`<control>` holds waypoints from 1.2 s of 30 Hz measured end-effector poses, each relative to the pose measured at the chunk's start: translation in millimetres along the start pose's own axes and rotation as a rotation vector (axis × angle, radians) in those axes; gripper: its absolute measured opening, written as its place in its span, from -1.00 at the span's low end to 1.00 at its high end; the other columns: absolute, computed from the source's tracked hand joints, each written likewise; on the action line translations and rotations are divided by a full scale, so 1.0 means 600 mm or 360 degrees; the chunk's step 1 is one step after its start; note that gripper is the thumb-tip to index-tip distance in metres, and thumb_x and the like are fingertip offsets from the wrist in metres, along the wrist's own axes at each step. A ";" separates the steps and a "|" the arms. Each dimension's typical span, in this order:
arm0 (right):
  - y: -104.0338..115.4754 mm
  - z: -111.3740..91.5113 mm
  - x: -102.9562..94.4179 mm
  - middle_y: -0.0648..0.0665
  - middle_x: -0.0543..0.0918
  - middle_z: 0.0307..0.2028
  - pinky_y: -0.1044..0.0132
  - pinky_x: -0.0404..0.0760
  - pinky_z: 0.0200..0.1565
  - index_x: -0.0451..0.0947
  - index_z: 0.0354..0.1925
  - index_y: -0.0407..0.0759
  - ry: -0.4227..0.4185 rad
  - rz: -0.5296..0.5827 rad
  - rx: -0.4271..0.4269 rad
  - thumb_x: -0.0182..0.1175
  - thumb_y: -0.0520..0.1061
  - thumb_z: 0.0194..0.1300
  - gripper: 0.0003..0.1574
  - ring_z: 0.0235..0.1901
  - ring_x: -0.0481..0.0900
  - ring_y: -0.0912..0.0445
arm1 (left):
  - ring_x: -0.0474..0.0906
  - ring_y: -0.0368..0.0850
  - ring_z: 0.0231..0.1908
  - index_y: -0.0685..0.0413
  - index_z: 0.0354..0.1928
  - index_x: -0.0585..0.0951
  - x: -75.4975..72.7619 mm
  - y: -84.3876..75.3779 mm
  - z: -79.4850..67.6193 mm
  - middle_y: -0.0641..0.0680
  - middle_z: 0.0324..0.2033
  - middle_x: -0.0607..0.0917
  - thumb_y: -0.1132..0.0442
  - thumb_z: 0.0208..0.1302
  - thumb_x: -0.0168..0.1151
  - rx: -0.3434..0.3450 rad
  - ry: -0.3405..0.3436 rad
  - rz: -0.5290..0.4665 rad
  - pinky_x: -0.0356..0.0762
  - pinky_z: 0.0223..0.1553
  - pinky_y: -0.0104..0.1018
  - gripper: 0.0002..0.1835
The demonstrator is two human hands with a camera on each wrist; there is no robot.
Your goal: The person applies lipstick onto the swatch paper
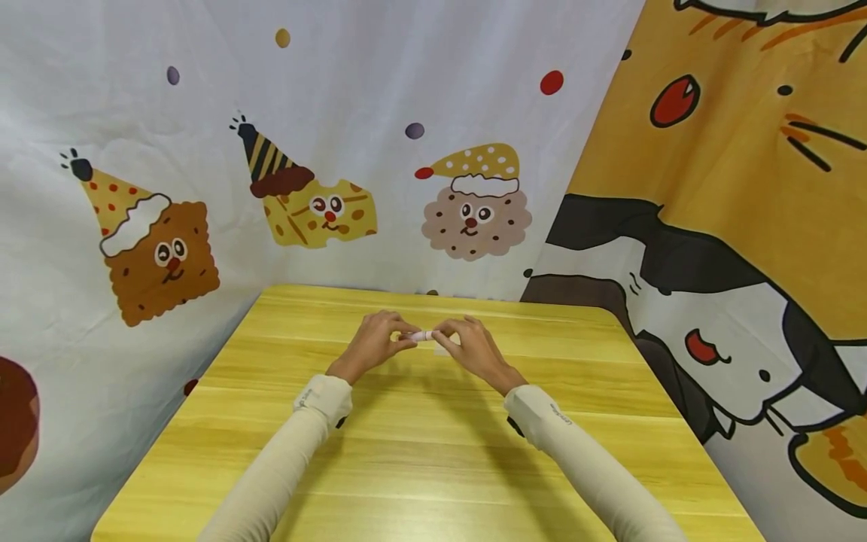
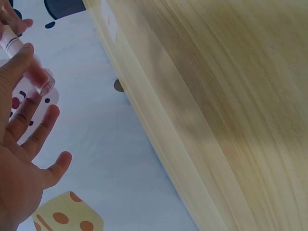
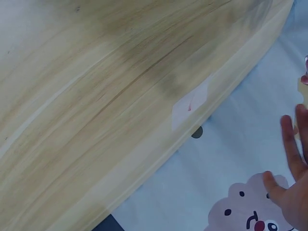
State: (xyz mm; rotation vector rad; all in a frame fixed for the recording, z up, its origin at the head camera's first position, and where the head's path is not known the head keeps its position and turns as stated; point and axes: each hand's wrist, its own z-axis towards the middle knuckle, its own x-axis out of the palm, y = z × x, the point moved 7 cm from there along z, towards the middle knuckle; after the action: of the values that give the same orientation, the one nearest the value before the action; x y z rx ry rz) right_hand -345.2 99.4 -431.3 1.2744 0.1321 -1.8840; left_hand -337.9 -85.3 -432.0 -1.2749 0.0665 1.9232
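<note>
Both hands are raised over the far part of the table, with a small lip gloss tube (image 1: 421, 336) held lengthwise between them. My left hand (image 1: 374, 340) pinches its clear, pinkish body between thumb and fingers; in the left wrist view the rounded clear end of the tube (image 2: 39, 78) pokes out past the thumb, and the other fingers spread away. At the pale pink cap end, the fingertips of my right hand (image 1: 474, 345) grip the tube. The right wrist view shows only the spread outer fingers of that hand (image 3: 293, 187), its grip being out of frame.
A small white paper (image 3: 191, 105) with a thin red mark lies on the wooden table (image 1: 420, 452) near its far edge, below the right hand. Behind the table hangs a white cloth (image 1: 379, 90) printed with cartoon snacks; an orange cartoon print (image 1: 731, 226) covers the right side.
</note>
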 end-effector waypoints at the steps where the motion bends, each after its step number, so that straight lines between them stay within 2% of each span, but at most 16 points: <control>1: -0.001 0.000 0.000 0.08 0.81 -0.16 -0.12 0.26 0.47 0.76 -0.04 0.04 0.0008 0.0001 0.0022 0.19 0.13 0.56 -0.70 -0.17 0.74 0.18 | 0.63 0.11 -0.21 -0.13 0.01 0.83 0.001 0.001 0.001 -0.06 -0.29 0.73 0.13 0.27 0.52 -0.0010 0.0012 -0.0004 0.50 -0.06 0.12 -0.72; 3: -0.001 0.000 -0.001 0.08 0.80 -0.12 -0.09 0.31 0.45 0.76 0.00 0.04 0.0005 -0.0004 0.0026 0.20 0.15 0.55 -0.67 -0.12 0.73 0.17 | 0.63 0.12 -0.20 -0.14 0.02 0.82 0.002 0.002 0.002 -0.07 -0.28 0.73 0.11 0.28 0.52 -0.0034 0.0035 0.0008 0.49 -0.04 0.13 -0.72; 7: 0.007 -0.001 -0.006 0.02 0.78 -0.02 -0.12 0.39 0.39 0.74 0.08 -0.03 -0.0054 -0.0012 -0.0113 0.34 0.07 0.46 -0.66 0.00 0.71 0.08 | 0.64 0.08 -0.20 -0.15 0.02 0.83 0.002 0.004 0.003 -0.08 -0.29 0.73 0.08 0.28 0.51 -0.0048 0.0046 0.0029 0.50 -0.02 0.13 -0.73; 10: 0.014 -0.002 -0.008 0.00 0.77 -0.02 -0.21 0.41 0.35 0.73 0.03 -0.05 -0.0098 -0.0025 -0.0230 0.40 -0.04 0.41 -0.73 0.01 0.71 0.05 | 0.64 0.06 -0.22 -0.14 0.00 0.83 0.002 0.003 0.003 -0.08 -0.29 0.74 0.08 0.27 0.51 -0.0032 0.0034 0.0043 0.51 -0.06 0.11 -0.73; 12: 0.015 -0.002 -0.008 0.01 0.78 -0.04 -0.24 0.41 0.34 0.73 0.00 -0.03 -0.0111 -0.0039 -0.0254 0.41 -0.07 0.40 -0.78 -0.01 0.72 0.07 | 0.64 0.07 -0.22 -0.14 0.00 0.83 0.002 0.002 0.004 -0.07 -0.28 0.74 0.08 0.27 0.51 -0.0026 0.0034 0.0040 0.51 -0.07 0.10 -0.74; 18: 0.010 -0.002 -0.006 0.01 0.80 -0.11 -0.24 0.38 0.36 0.75 -0.02 -0.03 -0.0066 -0.0061 -0.0165 0.33 0.02 0.47 -0.78 -0.13 0.74 0.11 | 0.65 0.12 -0.21 -0.13 -0.02 0.84 0.002 0.000 0.004 -0.05 -0.27 0.74 0.10 0.26 0.53 -0.0013 0.0037 0.0023 0.51 -0.06 0.11 -0.74; 22: 0.006 -0.002 -0.005 0.02 0.80 -0.08 -0.18 0.34 0.41 0.76 0.00 0.01 -0.0028 -0.0077 -0.0090 0.25 0.10 0.52 -0.72 -0.10 0.74 0.13 | 0.66 0.12 -0.23 -0.11 -0.02 0.84 0.003 -0.002 0.004 -0.03 -0.26 0.75 0.12 0.25 0.53 0.0020 0.0029 0.0025 0.55 -0.15 0.01 -0.74; 26: 0.007 -0.003 -0.006 0.00 0.78 0.03 -0.12 0.36 0.41 0.74 0.08 -0.02 -0.0051 -0.0074 -0.0138 0.36 0.07 0.44 -0.66 0.02 0.72 0.08 | 0.66 0.08 -0.25 -0.11 -0.03 0.84 0.002 -0.002 0.004 -0.03 -0.28 0.75 0.13 0.24 0.54 0.0032 0.0012 0.0042 0.56 -0.15 0.00 -0.75; 30: 0.011 -0.004 -0.007 -0.01 0.78 0.02 -0.15 0.38 0.40 0.75 0.06 -0.04 -0.0078 -0.0100 -0.0226 0.45 -0.01 0.35 -0.66 0.05 0.71 0.06 | 0.65 0.05 -0.23 -0.12 -0.03 0.84 0.002 -0.001 0.003 -0.05 -0.28 0.74 0.09 0.26 0.53 0.0008 0.0024 0.0064 0.56 -0.08 0.05 -0.75; 36: 0.007 -0.004 -0.006 0.02 0.81 -0.09 -0.13 0.28 0.46 0.77 -0.01 0.00 -0.0039 -0.0148 -0.0142 0.35 0.05 0.44 -0.74 -0.02 0.74 0.10 | 0.66 0.04 -0.25 -0.09 -0.03 0.84 0.002 -0.006 0.007 -0.03 -0.26 0.75 0.09 0.26 0.51 0.0028 0.0029 0.0064 0.58 -0.15 -0.03 -0.74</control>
State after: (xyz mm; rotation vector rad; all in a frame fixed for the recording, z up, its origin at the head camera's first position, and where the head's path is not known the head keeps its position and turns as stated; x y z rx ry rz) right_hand -340.3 100.2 -428.1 1.2026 0.2637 -1.9495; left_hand -339.0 -80.1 -429.3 -1.2884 0.1188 1.9414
